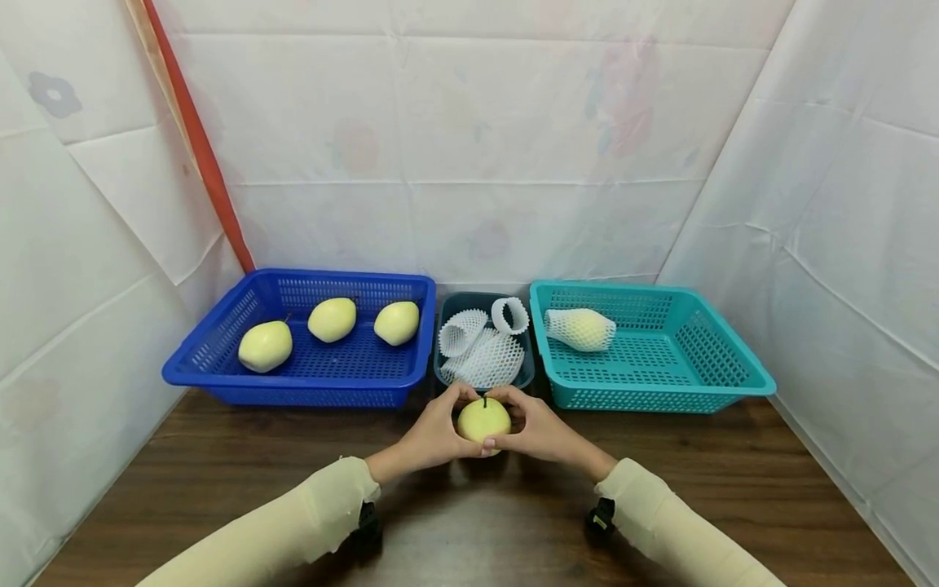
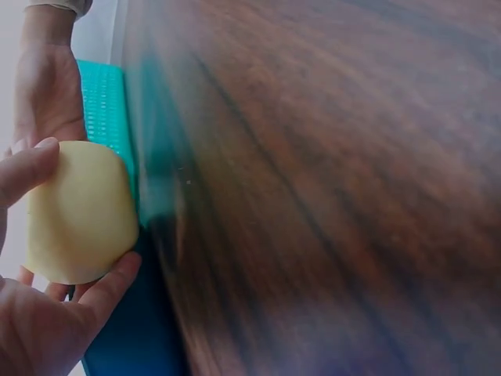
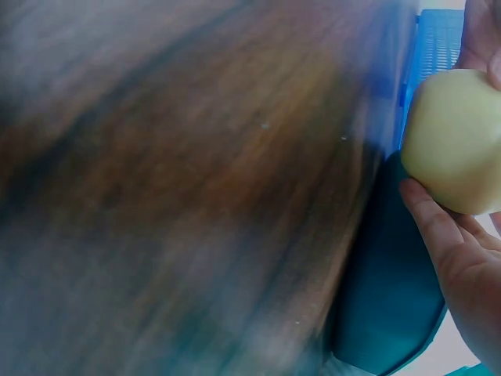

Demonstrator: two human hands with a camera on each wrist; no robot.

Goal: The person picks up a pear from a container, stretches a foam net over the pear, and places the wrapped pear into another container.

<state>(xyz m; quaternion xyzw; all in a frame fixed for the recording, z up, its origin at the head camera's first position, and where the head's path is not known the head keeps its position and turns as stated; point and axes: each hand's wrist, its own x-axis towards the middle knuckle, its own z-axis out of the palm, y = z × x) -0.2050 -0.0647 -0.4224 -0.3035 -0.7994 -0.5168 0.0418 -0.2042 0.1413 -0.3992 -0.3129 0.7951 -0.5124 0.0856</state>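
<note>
Between both hands, a pale yellow pear (image 1: 484,419) is held above the table, its dark stem pointing up. My left hand (image 1: 437,428) grips it from the left, with thumb and fingers curved about its side. From the other side my right hand (image 1: 539,429) grips the same pear, and the thumbs meet at its near face. The left wrist view shows the pear (image 2: 82,213) between thumb and fingers. Just beyond the hands stands a small dark teal basket (image 1: 446,302) with several white foam net sleeves (image 1: 490,359) in it.
At left, a blue basket (image 1: 293,391) holds three bare pears (image 1: 266,346). A turquoise basket (image 1: 660,399) at right contains one pear in a foam net (image 1: 583,329). White sheeting (image 1: 469,122) hangs behind and on both sides of the brown wooden table (image 1: 469,522).
</note>
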